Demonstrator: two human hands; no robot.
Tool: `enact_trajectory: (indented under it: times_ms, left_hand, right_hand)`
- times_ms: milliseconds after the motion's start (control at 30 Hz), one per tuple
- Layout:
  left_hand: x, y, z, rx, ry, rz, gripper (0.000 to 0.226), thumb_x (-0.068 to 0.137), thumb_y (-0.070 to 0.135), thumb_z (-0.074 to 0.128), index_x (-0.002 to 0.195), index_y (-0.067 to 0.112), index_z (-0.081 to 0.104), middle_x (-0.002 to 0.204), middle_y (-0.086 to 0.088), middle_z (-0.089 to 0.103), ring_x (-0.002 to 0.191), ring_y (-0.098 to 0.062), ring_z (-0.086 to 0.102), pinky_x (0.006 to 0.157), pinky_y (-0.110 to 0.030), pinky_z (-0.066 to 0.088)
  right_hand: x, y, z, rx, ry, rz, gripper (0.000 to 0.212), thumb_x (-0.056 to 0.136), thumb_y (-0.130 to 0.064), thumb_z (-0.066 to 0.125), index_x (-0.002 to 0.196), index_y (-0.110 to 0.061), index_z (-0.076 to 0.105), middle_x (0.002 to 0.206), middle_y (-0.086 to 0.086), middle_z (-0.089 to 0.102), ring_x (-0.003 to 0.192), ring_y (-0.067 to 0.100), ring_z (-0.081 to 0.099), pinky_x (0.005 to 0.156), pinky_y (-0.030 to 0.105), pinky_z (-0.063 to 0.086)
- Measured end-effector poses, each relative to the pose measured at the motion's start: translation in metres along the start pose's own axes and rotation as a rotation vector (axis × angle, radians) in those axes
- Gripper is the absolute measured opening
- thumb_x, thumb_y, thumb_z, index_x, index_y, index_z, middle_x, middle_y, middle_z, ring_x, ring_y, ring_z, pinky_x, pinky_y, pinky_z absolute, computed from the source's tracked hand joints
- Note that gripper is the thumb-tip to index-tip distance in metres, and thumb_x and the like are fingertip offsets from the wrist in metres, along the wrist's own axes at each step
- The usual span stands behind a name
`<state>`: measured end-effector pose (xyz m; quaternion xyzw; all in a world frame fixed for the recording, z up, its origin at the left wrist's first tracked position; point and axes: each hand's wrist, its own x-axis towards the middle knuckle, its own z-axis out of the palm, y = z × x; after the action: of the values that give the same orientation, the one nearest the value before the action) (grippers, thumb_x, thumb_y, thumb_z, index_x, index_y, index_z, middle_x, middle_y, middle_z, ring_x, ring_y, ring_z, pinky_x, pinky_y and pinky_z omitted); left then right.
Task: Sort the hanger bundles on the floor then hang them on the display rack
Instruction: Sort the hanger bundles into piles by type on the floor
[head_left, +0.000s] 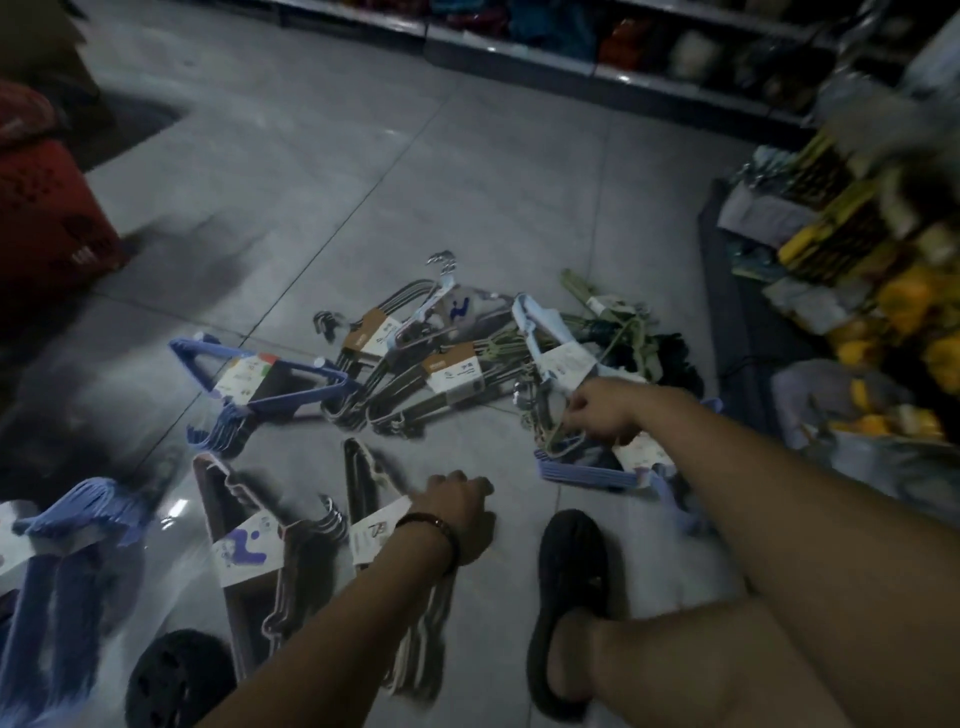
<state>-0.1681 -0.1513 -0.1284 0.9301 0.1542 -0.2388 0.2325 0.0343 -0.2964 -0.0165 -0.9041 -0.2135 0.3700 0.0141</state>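
Hanger bundles (447, 374) are scattered over the floor (467, 182). Left hand (457, 512) curls round a pale bundle (371, 530), and right hand (602, 410) pinches a thin wire bundle (558, 439). They look light, stiff and tangle-happy, so I'd grab them at the necks, just under the hooks.

Paper labels (248, 552) on the hanger bundles (400, 364) are too blurred for any text to be read

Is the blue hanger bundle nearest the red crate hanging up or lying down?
Lying down. The blue hanger bundle lies flat on the floor, with its label facing up.
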Motion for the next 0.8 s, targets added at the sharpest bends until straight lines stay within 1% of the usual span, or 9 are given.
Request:
enact_trajectory:
  times_ms: [100, 167, 367, 400, 467, 533, 667, 733, 800]
  left_hand:
    - [0.008, 0.031, -0.023, 0.041, -0.021, 0.083, 0.05, 0.104, 0.043, 0.049, 0.152, 0.029, 0.046, 0.151, -0.009, 0.05, 0.138, -0.035, 0.047, 0.114, -0.047, 0.044]
    - [0.021, 0.047, -0.032, 0.048, -0.043, 0.132, 0.052, 0.106, 0.04, 0.049, 0.156, 0.026, 0.044, 0.156, -0.008, 0.047, 0.143, -0.031, 0.045, 0.118, -0.043, 0.039]
    - [0.096, 0.091, -0.027, 0.154, -0.124, 0.166, 0.061, 0.104, 0.039, 0.054, 0.16, 0.022, 0.035, 0.16, -0.009, 0.042, 0.145, -0.031, 0.043, 0.119, -0.043, 0.039]
    - [0.112, 0.097, -0.022, 0.152, -0.125, 0.176, 0.063, 0.104, 0.038, 0.055, 0.16, 0.021, 0.034, 0.16, -0.01, 0.04, 0.145, -0.032, 0.042, 0.119, -0.043, 0.038]
    - [0.144, 0.107, -0.007, 0.144, -0.141, 0.204, 0.068, 0.103, 0.036, 0.056, 0.163, 0.02, 0.027, 0.166, -0.011, 0.03, 0.148, -0.035, 0.037, 0.122, -0.044, 0.035]
    - [0.172, 0.114, 0.01, 0.17, -0.186, 0.235, 0.076, 0.103, 0.035, 0.058, 0.165, 0.021, 0.017, 0.172, -0.009, 0.014, 0.152, -0.037, 0.031, 0.124, -0.044, 0.031]
    - [0.227, 0.111, 0.049, 0.241, -0.232, 0.22, 0.088, 0.103, 0.039, 0.055, 0.166, 0.015, -0.001, 0.173, -0.014, -0.011, 0.16, -0.034, 0.005, 0.13, -0.042, 0.013]
    - [0.245, 0.107, 0.065, 0.255, -0.234, 0.223, 0.089, 0.104, 0.039, 0.053, 0.166, 0.01, -0.004, 0.173, -0.016, -0.013, 0.161, -0.031, -0.006, 0.131, -0.041, 0.005]
    - [0.254, 0.104, 0.078, 0.248, -0.261, 0.222, 0.091, 0.104, 0.038, 0.054, 0.165, 0.008, -0.007, 0.171, -0.016, -0.018, 0.16, -0.031, -0.012, 0.131, -0.04, 0.0]
  right_hand:
    - [-0.007, 0.04, -0.037, 0.014, 0.071, 0.041, 0.025, 0.105, -0.034, 0.058, 0.103, -0.013, 0.071, 0.1, 0.018, 0.073, 0.076, 0.031, 0.069, 0.066, 0.037, 0.056]
    - [0.003, 0.067, -0.049, -0.047, 0.072, 0.082, 0.028, 0.105, -0.034, 0.059, 0.103, -0.007, 0.069, 0.094, 0.016, 0.071, 0.076, 0.031, 0.07, 0.067, 0.038, 0.056]
    - [0.076, 0.112, -0.051, -0.101, -0.066, 0.165, 0.038, 0.101, -0.042, 0.063, 0.08, -0.013, 0.052, 0.084, 0.014, 0.064, 0.068, 0.029, 0.057, 0.07, 0.039, 0.051]
    - [0.092, 0.117, -0.047, -0.116, -0.049, 0.138, 0.038, 0.101, -0.044, 0.063, 0.084, -0.011, 0.057, 0.085, 0.013, 0.063, 0.073, 0.029, 0.058, 0.074, 0.04, 0.052]
    - [0.123, 0.126, -0.034, -0.13, 0.03, 0.063, 0.037, 0.101, -0.044, 0.062, 0.109, -0.009, 0.07, 0.106, 0.014, 0.068, 0.092, 0.032, 0.062, 0.085, 0.039, 0.053]
    - [0.148, 0.136, -0.017, -0.107, 0.078, 0.045, 0.041, 0.101, -0.039, 0.062, 0.13, -0.009, 0.066, 0.128, 0.016, 0.065, 0.109, 0.033, 0.063, 0.092, 0.039, 0.054]
    - [0.186, 0.148, 0.016, -0.084, 0.151, 0.033, 0.04, 0.1, -0.028, 0.062, 0.135, -0.011, 0.054, 0.133, 0.017, 0.059, 0.114, 0.037, 0.061, 0.091, 0.042, 0.055]
    - [0.202, 0.149, 0.033, -0.096, 0.184, 0.035, 0.042, 0.098, -0.033, 0.062, 0.134, -0.012, 0.052, 0.132, 0.016, 0.057, 0.114, 0.038, 0.06, 0.093, 0.049, 0.056]
    - [0.211, 0.147, 0.047, -0.105, 0.135, 0.058, 0.05, 0.098, -0.039, 0.062, 0.137, -0.012, 0.047, 0.136, 0.016, 0.054, 0.119, 0.039, 0.057, 0.096, 0.052, 0.054]
